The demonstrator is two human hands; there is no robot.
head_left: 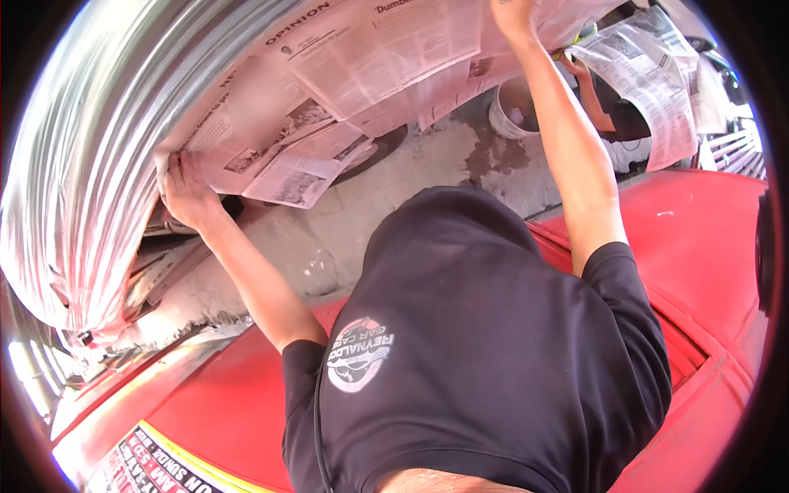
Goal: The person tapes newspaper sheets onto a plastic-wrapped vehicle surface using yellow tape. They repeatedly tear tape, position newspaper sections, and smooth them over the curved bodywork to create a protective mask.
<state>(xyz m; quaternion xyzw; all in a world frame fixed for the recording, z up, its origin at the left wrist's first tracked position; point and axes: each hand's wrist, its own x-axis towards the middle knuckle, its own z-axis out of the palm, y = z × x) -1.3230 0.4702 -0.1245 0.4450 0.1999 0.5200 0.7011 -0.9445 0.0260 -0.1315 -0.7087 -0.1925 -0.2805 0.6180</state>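
My left hand [193, 201] is up against the lower left edge of the newspaper [403, 70], its fingers [187, 168] straightened and laid on the paper rather than curled, right beside the shiny clear plastic [90, 156]. My right hand [516, 18] is raised against the paper near the top; the upper edge of the view cuts it off, so I cannot tell whether those fingers grip or only press.

The newspaper spreads in overlapping sheets between my two arms, sloping away in front of me, and one loose corner hangs lower, near my left forearm. Under its lower edge a dark round shape [386, 152] shows partly. The ground [288, 255] is grey, with a dark patch [493, 154] just beside a white bucket [503, 123].

To my right, a co-worker's hand [580, 70] is at another printed sheet [657, 107], which hangs down. My black shirt [485, 329] fills the middle, red panels [690, 230] lie on both sides of me, and a yellow-edged sign [177, 464] sits at lower left.
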